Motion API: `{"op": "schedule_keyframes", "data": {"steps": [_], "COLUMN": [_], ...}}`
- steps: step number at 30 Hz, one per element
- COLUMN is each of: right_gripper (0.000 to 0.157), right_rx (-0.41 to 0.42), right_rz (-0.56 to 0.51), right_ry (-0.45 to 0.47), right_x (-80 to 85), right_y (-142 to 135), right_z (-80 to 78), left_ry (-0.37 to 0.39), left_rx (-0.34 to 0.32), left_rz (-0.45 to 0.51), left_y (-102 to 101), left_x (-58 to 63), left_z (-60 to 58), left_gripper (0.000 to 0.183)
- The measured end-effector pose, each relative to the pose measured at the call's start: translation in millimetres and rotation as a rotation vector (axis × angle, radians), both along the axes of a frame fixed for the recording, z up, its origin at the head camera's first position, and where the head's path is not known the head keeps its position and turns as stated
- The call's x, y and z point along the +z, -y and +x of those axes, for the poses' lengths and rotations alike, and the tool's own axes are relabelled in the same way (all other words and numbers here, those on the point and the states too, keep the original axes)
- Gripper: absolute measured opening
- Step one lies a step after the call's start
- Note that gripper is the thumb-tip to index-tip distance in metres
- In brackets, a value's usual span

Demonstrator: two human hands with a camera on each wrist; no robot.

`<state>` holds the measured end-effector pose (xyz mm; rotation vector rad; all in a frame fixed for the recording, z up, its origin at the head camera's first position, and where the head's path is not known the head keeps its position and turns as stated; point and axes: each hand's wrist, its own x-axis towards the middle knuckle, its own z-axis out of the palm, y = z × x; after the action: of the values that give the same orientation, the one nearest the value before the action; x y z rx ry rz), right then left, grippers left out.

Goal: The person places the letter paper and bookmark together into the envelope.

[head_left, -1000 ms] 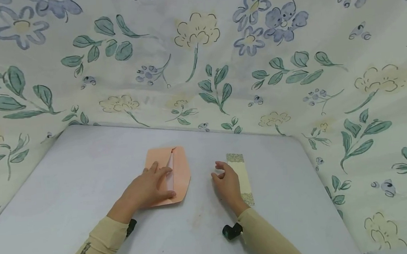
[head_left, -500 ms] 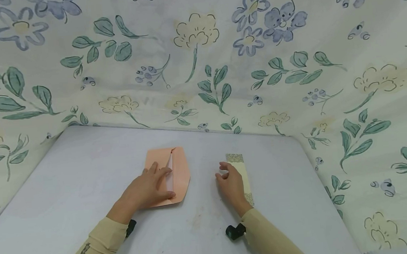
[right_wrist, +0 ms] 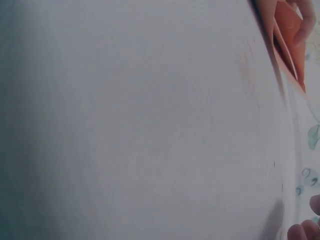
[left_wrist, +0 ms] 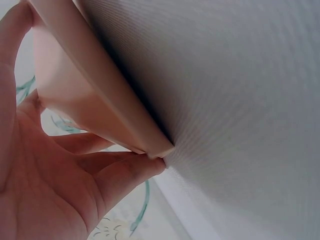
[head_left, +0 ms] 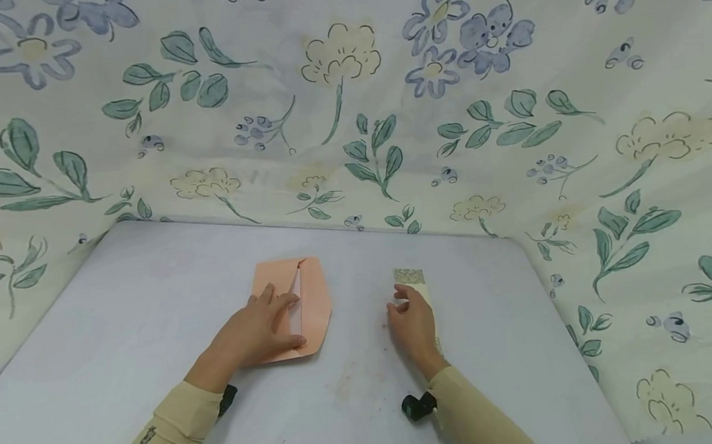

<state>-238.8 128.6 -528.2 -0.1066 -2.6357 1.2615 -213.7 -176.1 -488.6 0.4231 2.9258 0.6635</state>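
A folded piece of orange paper [head_left: 316, 302], like an envelope, lies on the table with a long slit gaping and white inside. Across its left part my left hand [head_left: 245, 334] holds it, thumb and index finger at the slit. In the left wrist view, my fingertips meet the edges of the orange paper [left_wrist: 95, 75]. My right hand [head_left: 414, 325] hovers with loosely curled fingers over a pale yellow strip [head_left: 409, 276] with speckled ends, covering much of it. Nothing shows between its fingertips [right_wrist: 300, 231] in the right wrist view, where the strip is out of sight.
Both items lie on a white-covered table [head_left: 358, 403] with faint reddish smudges between the hands. A floral cloth [head_left: 347, 111] rises behind the table and along its sides. A black wrist camera [head_left: 419, 406] sits below the right hand.
My right hand has drifted right and slightly down, from beside the pale strip to over it, hiding more of it. My left hand and the orange paper stay as they were.
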Motion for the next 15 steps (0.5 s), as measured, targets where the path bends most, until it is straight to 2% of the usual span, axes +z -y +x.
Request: {"op": "schedule_keyframes", "data": {"steps": [15], "right_gripper": [0.038], "right_rx": [-0.042], "right_rz": [0.023], "right_ry": [-0.017], "right_x": [-0.3], "right_y": [-12.8], "right_z": [3.9], "left_ry": [0.004], "left_rx": [0.003], "left_rz": [0.001], "left_y": [-0.6], "left_x": [-0.7], "left_z": [0.1], "left_gripper": [0.086]}}
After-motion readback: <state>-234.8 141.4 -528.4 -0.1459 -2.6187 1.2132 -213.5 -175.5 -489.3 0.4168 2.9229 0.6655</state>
